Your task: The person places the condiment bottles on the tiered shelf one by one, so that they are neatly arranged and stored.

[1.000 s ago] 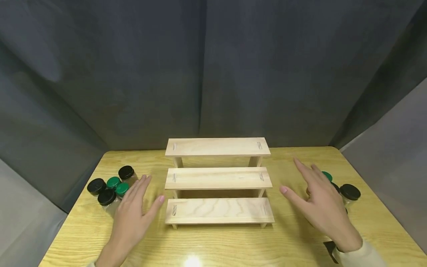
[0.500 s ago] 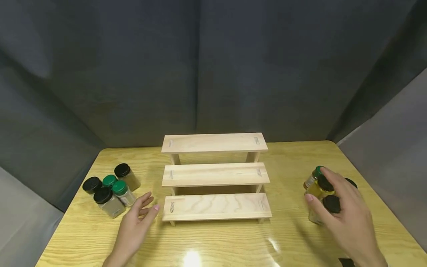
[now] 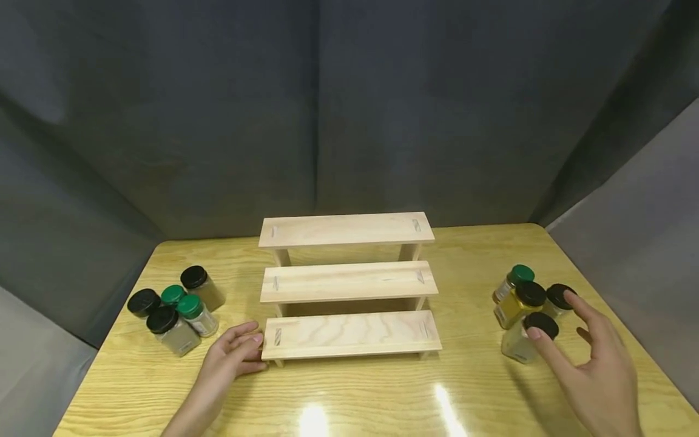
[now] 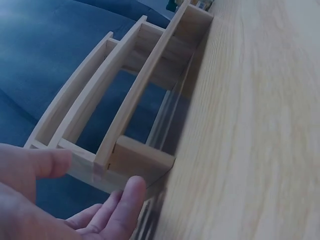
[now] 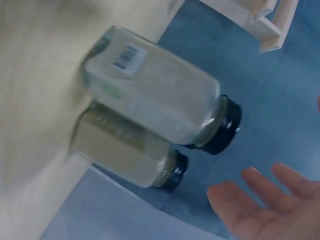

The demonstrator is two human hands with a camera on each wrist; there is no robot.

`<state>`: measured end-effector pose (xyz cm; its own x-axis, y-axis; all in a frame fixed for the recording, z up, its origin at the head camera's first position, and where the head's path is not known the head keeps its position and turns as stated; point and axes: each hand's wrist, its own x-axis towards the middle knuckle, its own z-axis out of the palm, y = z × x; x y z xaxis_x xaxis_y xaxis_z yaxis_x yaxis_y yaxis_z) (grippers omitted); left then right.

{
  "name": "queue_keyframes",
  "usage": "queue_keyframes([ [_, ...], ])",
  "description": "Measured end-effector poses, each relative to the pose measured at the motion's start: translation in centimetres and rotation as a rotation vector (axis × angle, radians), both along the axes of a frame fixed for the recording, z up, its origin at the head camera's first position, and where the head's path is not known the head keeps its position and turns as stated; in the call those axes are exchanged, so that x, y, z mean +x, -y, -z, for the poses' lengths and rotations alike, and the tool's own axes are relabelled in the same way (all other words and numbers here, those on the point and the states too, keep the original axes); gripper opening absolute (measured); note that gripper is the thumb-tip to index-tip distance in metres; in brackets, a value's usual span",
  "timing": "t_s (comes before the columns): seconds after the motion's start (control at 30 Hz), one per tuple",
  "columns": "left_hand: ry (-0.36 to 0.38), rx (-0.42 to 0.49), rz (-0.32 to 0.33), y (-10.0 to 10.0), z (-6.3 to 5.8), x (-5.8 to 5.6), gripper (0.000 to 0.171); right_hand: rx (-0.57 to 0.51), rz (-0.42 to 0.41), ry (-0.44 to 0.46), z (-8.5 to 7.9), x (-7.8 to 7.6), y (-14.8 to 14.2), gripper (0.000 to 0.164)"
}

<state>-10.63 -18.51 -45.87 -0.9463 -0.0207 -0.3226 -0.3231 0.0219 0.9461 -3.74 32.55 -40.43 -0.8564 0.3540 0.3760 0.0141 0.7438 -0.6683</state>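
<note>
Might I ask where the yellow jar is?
In the head view, the yellow jar stands right of the rack, between a green-capped jar and a pale jar.

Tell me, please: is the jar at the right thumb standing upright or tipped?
Upright: the jar stands with its base on the table and its black lid on top.

Three-step wooden rack (image 3: 349,283) on the counter (image 3: 377,394), a front jar (image 3: 519,346) and a rear jar (image 3: 559,298) off to its right.
The rack stands upright in pale, grained wood, its boards climbing from a low front step to the tallest at the back. The front jar, clear, squarish and pale inside, stands upright with black lid on, a barcode label low on its side. The rear jar, also black-lidded and upright, is just beyond it.
</note>
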Motion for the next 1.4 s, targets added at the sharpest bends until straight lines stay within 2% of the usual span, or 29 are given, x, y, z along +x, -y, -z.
queue_keyframes([
  [0.1, 0.009, 0.02, 0.001, -0.1, 0.2, -0.1, 0.053, -0.035, 0.03, 0.039, 0.3, 0.2, -0.3, 0.083],
  [0.3, -0.019, 0.049, -0.004, -0.4, 0.5, -0.1, 0.05, -0.059, 0.058, 0.088, 1.1, 0.2, -0.9, 0.086],
  [0.5, -0.027, 0.072, -0.002, -0.6, 0.9, -0.3, 0.048, -0.058, 0.068, 0.096, 2.2, -0.1, -1.5, 0.086],
  [0.77, 0.013, 0.141, 0.004, -0.5, 1.0, -0.3, 0.048, -0.101, 0.072, 0.16, 3.4, -0.7, -2.1, 0.083],
  [1.0, 0.03, 0.181, 0.008, -0.3, 1.0, -0.3, 0.049, -0.109, 0.077, 0.193, 3.6, -1.0, -2.4, 0.082],
  [1.4, 0.025, 0.175, 0.001, -0.4, 0.9, -0.3, 0.049, -0.028, 0.017, 0.261, 3.5, -1.8, -2.9, 0.081],
])
